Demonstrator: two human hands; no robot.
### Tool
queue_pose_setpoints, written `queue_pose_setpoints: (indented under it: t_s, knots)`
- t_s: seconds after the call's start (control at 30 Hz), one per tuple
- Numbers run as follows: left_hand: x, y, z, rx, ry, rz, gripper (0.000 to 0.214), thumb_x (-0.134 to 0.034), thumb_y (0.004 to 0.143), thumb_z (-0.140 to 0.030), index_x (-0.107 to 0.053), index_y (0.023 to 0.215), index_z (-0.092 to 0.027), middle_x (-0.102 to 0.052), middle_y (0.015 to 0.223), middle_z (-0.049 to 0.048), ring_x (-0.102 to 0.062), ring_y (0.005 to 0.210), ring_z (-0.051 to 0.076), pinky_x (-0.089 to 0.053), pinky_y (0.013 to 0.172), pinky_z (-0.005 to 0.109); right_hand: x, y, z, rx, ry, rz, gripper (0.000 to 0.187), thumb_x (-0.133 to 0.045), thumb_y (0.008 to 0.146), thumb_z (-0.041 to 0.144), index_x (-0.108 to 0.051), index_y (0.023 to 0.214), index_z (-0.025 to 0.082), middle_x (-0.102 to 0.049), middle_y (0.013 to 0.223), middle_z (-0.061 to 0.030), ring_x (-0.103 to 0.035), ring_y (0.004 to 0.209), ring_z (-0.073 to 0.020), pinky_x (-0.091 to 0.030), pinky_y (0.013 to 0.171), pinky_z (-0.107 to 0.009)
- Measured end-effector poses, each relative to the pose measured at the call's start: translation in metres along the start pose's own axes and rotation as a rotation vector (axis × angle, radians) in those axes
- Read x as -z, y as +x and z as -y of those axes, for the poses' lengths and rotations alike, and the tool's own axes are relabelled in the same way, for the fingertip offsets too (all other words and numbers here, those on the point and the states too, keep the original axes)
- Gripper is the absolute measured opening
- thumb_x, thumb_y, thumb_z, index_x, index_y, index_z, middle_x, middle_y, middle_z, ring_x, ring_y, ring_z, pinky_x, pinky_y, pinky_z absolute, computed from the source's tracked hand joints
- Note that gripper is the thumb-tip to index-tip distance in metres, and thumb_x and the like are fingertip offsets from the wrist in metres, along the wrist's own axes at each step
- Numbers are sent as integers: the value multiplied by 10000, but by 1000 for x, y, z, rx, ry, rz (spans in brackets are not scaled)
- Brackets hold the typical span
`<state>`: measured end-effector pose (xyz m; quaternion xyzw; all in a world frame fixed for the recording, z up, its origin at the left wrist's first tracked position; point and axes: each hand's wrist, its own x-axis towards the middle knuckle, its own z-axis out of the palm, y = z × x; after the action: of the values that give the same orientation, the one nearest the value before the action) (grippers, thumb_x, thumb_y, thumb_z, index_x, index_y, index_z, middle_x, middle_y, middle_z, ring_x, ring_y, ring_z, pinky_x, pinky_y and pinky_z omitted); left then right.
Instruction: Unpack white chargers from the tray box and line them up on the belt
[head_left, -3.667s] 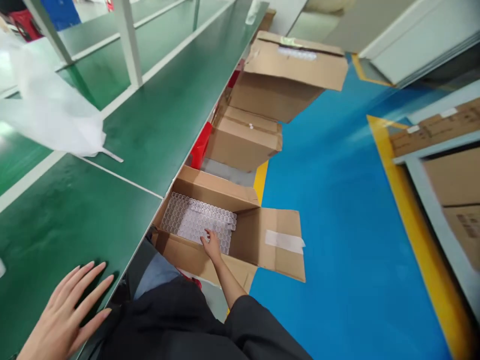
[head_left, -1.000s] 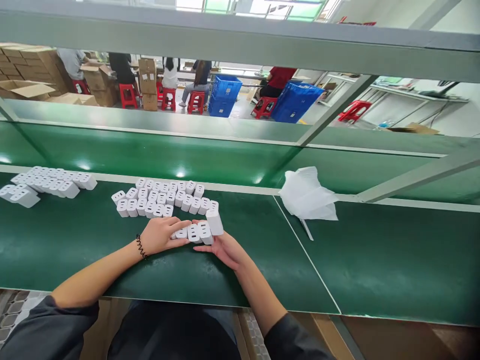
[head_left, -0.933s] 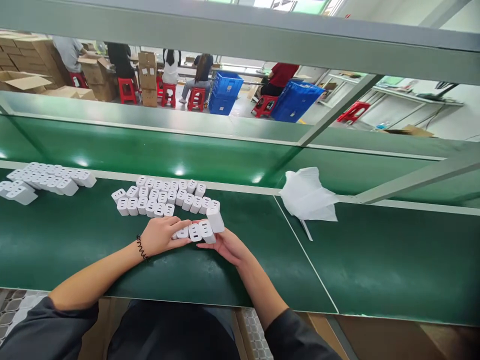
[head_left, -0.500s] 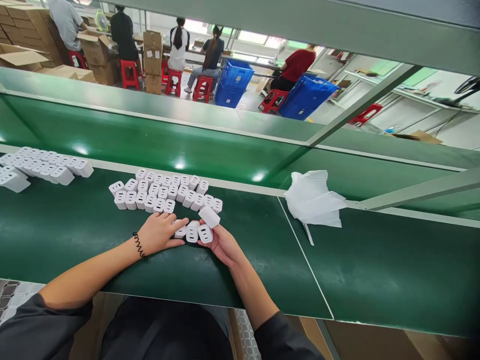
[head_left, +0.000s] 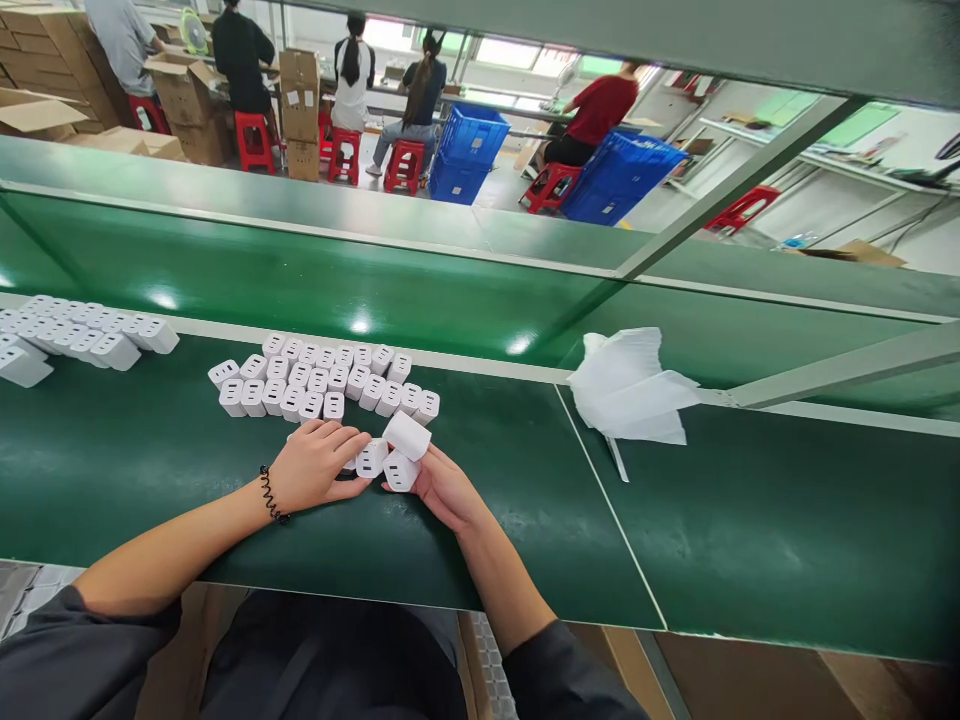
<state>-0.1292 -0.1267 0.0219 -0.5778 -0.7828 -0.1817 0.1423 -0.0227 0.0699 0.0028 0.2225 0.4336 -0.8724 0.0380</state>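
White USB charger blocks with dark slots in their end faces lie between my hands. My left hand [head_left: 319, 465] curls over the left ones, its thumb below, gripping a charger block [head_left: 370, 460] whose slotted face shows. Fingers of my right hand [head_left: 448, 490] close around another charger block [head_left: 401, 472] with its slots toward me. Above that, a charger block [head_left: 407, 437] lies tilted with a plain side up, against the right fingertips. Just beyond my hands, several charger blocks [head_left: 298, 375] stand in packed, uneven rows. My left palm and fingers partly hide at least one more charger.
Another batch of charger blocks [head_left: 116, 350] stands at the far left of the green work surface [head_left: 150, 480]. To the right lies crumpled white wrapping [head_left: 634, 385] beside a slanting metal post [head_left: 840, 365]. Several people sit beyond the green partition [head_left: 285, 270], near blue crates [head_left: 469, 150].
My left fingers have closed further over the chargers between my hands, covering more of them. The right hand has drawn its chargers slightly left, tilting the lower one.
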Motion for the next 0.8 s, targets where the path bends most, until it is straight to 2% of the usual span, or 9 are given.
queue_pose_setpoints:
  t_s: [0.2, 0.37, 0.47, 0.57, 0.8]
  knots:
    - [8, 0, 0, 41, 39, 131, 351, -586, 878, -413, -622, 1106, -149, -687, 955, 64, -645, 927, 233, -460, 819, 380, 7, 3, 2, 86, -22, -71, 380, -765, 775, 401, -688, 1098, 215, -706, 1081, -82, -666, 921, -252, -616, 647, -379]
    - [8, 0, -1, 41, 52, 165, 487, -563, 905, -487, -588, 1227, -122, -682, 1080, 100, -636, 992, 256, -454, 838, 395, 1, 6, -2, 72, 7, -74, 323, -721, 807, 353, -683, 1097, 216, -710, 1066, -77, -670, 905, -243, -614, 643, -371]
    - [5, -1, -1, 36, 48, 170, 480, -534, 933, -465, -576, 1257, -113, -687, 1113, 101, -635, 1005, 249, -451, 847, 392, -4, 7, -4, 66, 16, -78, 294, -703, 825, 330, -681, 1094, 215, -715, 1046, -73, -672, 889, -229, -610, 647, -350]
    - [4, -2, -2, 26, 45, 145, 506, -531, 931, -499, -577, 1263, -119, -681, 1158, 98, -626, 1029, 250, -447, 866, 398, -7, 6, -5, 55, 25, -72, 280, -698, 829, 323, -681, 1086, 213, -719, 1027, -75, -673, 890, -231, -606, 660, -351]
    - [4, 2, -18, 24, 32, -32, 644, -550, 863, -657, -564, 1240, -135, -666, 1182, 102, -597, 1083, 279, -433, 915, 423, -13, 5, -13, 85, 64, 15, 326, -723, 806, 382, -689, 1084, 216, -714, 1051, -70, -668, 909, -246, -590, 686, -375]
